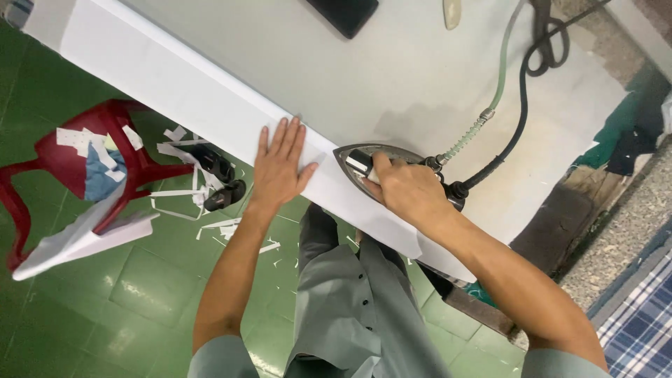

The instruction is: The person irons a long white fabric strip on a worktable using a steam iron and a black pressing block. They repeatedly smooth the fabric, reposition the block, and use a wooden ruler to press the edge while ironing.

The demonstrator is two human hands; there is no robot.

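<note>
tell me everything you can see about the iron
The iron is a pointed steam iron with a shiny metal sole and a dark handle. It sits flat on the long white fabric strip at the table's near edge, tip pointing toward the left hand. The right hand grips its handle from above, hiding most of the top. At its rear, a black cord and a greenish hose with a spring sleeve run off across the table.

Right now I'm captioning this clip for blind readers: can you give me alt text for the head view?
A person's right hand grips a steam iron on a long white fabric strip along a pale ironing table, while the left hand presses the strip flat. Below, a red plastic chair stands on a green tiled floor littered with white scraps.
</note>
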